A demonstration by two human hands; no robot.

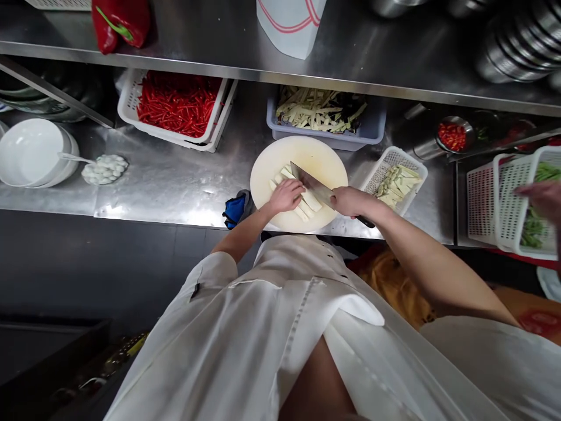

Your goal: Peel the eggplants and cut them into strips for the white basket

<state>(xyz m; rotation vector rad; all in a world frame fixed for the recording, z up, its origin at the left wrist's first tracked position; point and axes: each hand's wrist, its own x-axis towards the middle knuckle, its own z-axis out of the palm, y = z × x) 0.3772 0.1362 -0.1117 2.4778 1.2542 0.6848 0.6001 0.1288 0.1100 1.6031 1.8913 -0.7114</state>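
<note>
On the round cutting board [326,153] lie several long, pale peeled vegetable pieces [312,200]; their exact kind is hard to tell. My left hand [287,195] presses down on them with bent fingers, holding them against the board. A cleaver [316,186] is gripped in my right hand [348,202], its black handle showing below the fist. The blade slants across the pieces, its far corner just beyond my left fingertips. Whether its edge touches a piece is hidden.
Behind the board stands a grey tub [324,140] of cut pale strips; a white basket [390,153] of similar pieces is at right. Farther left are a basket of red chillies [179,105] and white bowls [33,152]. A shelf [197,61] overhangs. Another person's hand [541,199] reaches in at right.
</note>
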